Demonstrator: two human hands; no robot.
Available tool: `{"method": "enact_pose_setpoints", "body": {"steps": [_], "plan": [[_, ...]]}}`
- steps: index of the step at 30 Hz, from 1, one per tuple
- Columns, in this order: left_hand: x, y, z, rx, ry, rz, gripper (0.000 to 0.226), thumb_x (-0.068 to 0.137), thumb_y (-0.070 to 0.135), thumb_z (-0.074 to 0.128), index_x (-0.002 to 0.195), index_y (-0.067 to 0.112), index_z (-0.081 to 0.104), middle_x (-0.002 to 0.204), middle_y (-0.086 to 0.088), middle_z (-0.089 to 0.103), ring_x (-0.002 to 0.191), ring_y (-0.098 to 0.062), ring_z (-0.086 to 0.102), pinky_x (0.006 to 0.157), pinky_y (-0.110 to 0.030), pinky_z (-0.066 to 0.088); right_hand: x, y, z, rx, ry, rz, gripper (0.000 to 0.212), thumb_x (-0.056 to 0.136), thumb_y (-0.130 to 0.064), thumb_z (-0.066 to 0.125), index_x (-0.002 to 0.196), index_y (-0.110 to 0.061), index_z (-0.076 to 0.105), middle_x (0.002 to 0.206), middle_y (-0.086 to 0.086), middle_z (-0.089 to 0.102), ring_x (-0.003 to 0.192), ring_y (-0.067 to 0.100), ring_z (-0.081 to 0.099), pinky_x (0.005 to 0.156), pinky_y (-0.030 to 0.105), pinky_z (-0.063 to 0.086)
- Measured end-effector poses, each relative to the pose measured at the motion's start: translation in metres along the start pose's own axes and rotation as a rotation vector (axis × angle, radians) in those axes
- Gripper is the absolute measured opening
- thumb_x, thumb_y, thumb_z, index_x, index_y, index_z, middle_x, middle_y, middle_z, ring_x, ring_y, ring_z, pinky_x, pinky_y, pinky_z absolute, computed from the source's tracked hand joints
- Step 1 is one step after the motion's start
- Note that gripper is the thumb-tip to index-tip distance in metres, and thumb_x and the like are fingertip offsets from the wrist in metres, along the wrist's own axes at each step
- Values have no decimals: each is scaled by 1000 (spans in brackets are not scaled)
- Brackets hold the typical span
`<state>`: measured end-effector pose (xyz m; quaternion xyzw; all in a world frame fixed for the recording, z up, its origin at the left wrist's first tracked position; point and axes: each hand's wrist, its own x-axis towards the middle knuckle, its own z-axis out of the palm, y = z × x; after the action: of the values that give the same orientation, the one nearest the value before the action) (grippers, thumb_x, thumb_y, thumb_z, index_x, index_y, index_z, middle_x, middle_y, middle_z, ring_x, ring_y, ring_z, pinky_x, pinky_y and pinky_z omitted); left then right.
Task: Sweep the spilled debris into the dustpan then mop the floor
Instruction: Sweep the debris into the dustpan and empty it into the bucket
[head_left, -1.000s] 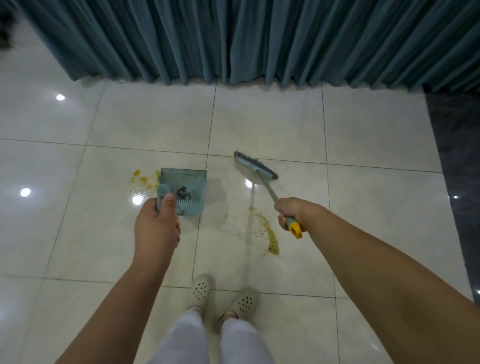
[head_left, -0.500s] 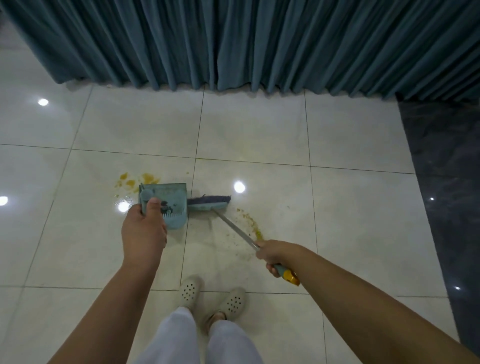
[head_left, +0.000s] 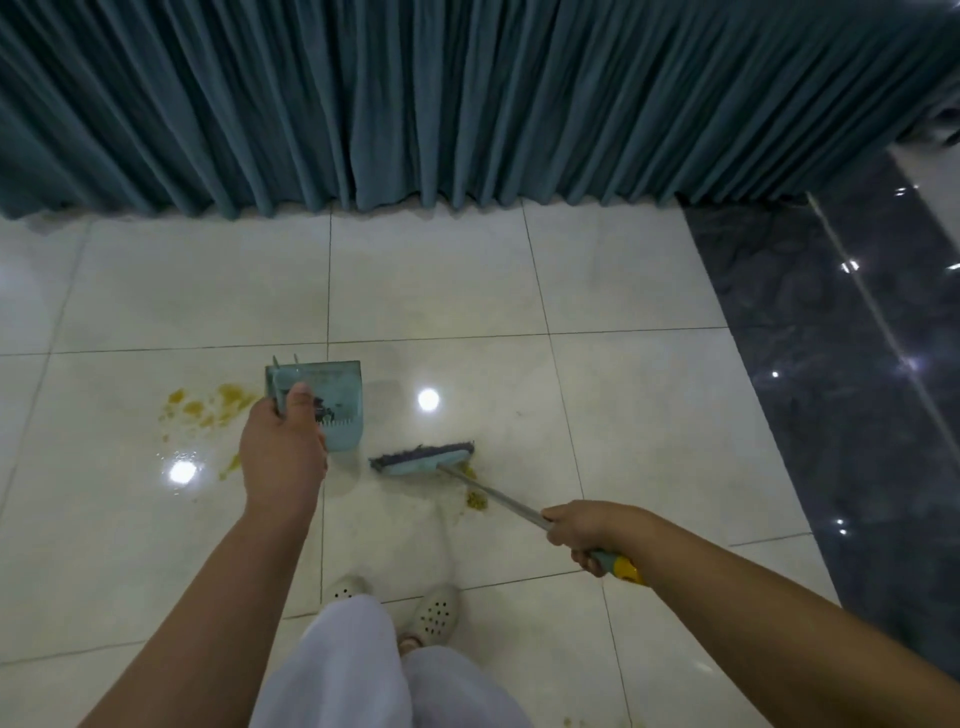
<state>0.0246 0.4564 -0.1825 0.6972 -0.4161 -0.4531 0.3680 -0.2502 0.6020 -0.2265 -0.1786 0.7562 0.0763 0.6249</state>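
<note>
My left hand (head_left: 283, 457) grips the handle of a light blue dustpan (head_left: 337, 400), which holds some dark bits. My right hand (head_left: 584, 530) grips the metal handle of a small broom near its yellow-tipped end. The broom's head (head_left: 423, 458) lies on the tile just right of the dustpan's lower edge. Yellow-brown debris (head_left: 475, 499) lies under and behind the broom handle. A second yellow spill (head_left: 210, 408) spreads on the floor to the left of the dustpan.
A teal curtain (head_left: 467, 104) hangs along the far edge of the glossy white tile floor (head_left: 623, 415). A dark marble strip (head_left: 841, 389) runs down the right side. My feet in pale perforated clogs (head_left: 434, 613) stand below the tools.
The broom head has drawn back from the dustpan's mouth, down and to the right. My right hand moved right with it. The view tilted upward, showing more curtain.
</note>
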Motion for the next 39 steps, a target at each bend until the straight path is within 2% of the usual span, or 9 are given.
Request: {"method": "enact_pose_setpoints", "body": {"steps": [4,9,15,23,30,36,39], "plan": [[-7,3,0,-46,-34,-10,33,95,41,44,75,15,48,61,-3,48,45,-16,40,41,-24,32,-12,13,-16,72,19,-8,47,98,-14,43,143,-24,39,65,5,41,48,12,34,39,16,31],[-12,-1,1,-22,-51,-18,32,95,40,45,81,12,50,57,-3,46,42,-15,38,38,-24,33,8,0,-43,198,70,-27,48,99,-16,44,145,-27,37,66,6,43,48,11,36,35,12,34],[-14,-10,2,9,-74,-41,30,95,38,46,78,14,50,56,-2,46,38,-11,38,32,-20,31,56,-30,-42,342,31,-20,44,100,-17,43,143,-25,38,67,6,43,47,10,34,35,12,36],[-20,-16,20,81,-123,-36,32,96,40,44,84,11,52,61,-4,50,45,-16,43,38,-23,34,34,11,-4,304,-18,43,42,99,-17,39,141,-25,39,68,6,43,47,9,35,36,14,35],[-25,-20,39,163,-145,23,38,95,43,42,84,8,53,64,-4,54,50,-18,49,45,-24,39,-5,40,-13,453,-19,70,33,99,-14,43,130,-21,49,68,6,43,48,9,35,34,12,33],[-26,-17,48,125,-200,-6,35,95,41,43,86,9,54,61,-4,52,44,-17,44,39,-26,36,1,54,-41,673,82,26,43,100,-12,41,140,-25,40,65,7,42,26,6,35,32,10,32],[-27,-14,53,124,-222,-12,35,96,41,43,89,8,54,60,-5,50,45,-16,43,38,-24,36,16,51,-68,783,118,5,38,100,-12,43,136,-24,42,64,6,40,24,6,35,30,10,33]]}}
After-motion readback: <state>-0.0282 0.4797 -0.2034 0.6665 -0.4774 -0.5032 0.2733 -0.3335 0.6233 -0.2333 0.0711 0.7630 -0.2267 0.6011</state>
